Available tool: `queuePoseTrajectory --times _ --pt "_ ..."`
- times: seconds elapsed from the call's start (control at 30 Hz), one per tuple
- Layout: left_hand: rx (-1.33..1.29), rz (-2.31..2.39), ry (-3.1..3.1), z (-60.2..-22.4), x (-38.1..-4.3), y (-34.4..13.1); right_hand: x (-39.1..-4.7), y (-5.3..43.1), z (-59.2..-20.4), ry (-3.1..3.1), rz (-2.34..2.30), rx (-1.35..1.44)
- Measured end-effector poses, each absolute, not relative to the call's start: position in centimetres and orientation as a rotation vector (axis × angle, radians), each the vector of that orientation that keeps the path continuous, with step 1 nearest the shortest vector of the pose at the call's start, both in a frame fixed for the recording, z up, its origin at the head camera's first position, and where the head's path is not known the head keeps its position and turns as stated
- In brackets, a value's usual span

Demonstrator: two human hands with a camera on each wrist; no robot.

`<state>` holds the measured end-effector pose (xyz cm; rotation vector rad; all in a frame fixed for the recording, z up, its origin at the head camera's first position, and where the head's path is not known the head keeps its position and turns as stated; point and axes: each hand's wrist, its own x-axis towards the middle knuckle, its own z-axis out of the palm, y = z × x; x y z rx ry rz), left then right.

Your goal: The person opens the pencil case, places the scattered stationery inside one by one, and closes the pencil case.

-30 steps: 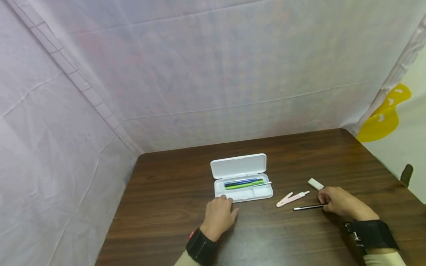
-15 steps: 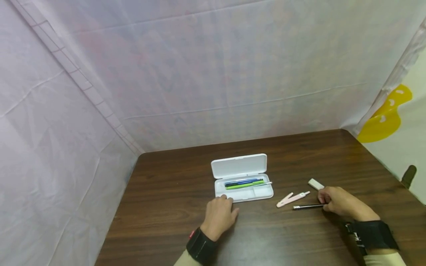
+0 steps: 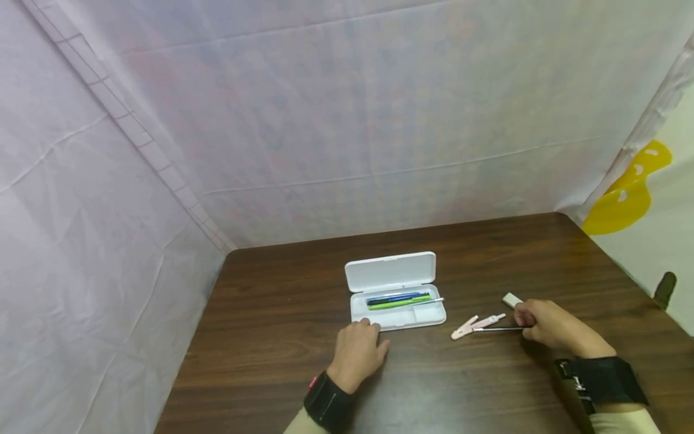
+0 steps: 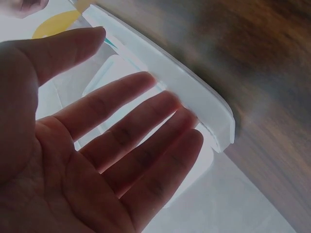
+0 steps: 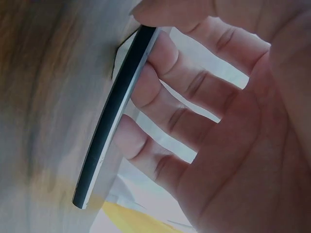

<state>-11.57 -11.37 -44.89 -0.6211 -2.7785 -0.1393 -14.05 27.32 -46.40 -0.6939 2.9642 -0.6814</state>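
Observation:
My right hand [image 3: 555,325] pinches a slim black pencil [image 3: 499,329] with silvery edges between thumb and fingers. Its light-coloured far end overlaps the pale pink drawing compass [image 3: 462,329] in the head view. In the right wrist view the pencil [image 5: 109,121] runs slantwise along the fingertips. My left hand [image 3: 355,355] holds nothing; its extended fingers touch the front wall of a white pencil case [image 3: 374,319]. Inside the case, whose lid [image 3: 390,273] stands raised, lie blue pens [image 3: 398,296] and a green pen [image 3: 398,303]. A thin silvery stick [image 3: 436,300] juts over its right rim.
A white eraser [image 3: 511,300] lies just beyond my right fingers, partly hidden by them. The brown wooden table [image 3: 271,301] meets a pale hanging cloth [image 3: 352,150] behind and at the left. A yellow shape [image 3: 620,205] marks the right-hand wall.
My right hand has raised the pencil slightly off the table and away from me, so its far end now crosses the compass. My left hand stays in place.

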Motion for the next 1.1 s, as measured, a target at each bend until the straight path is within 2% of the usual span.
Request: queuePoseTrajectory --times 1.1 --pt "-0.613 -0.128 -2.788 -44.9 -11.5 -11.3 -15.9 24.9 -45.2 3.040 -0.643 -0.797"
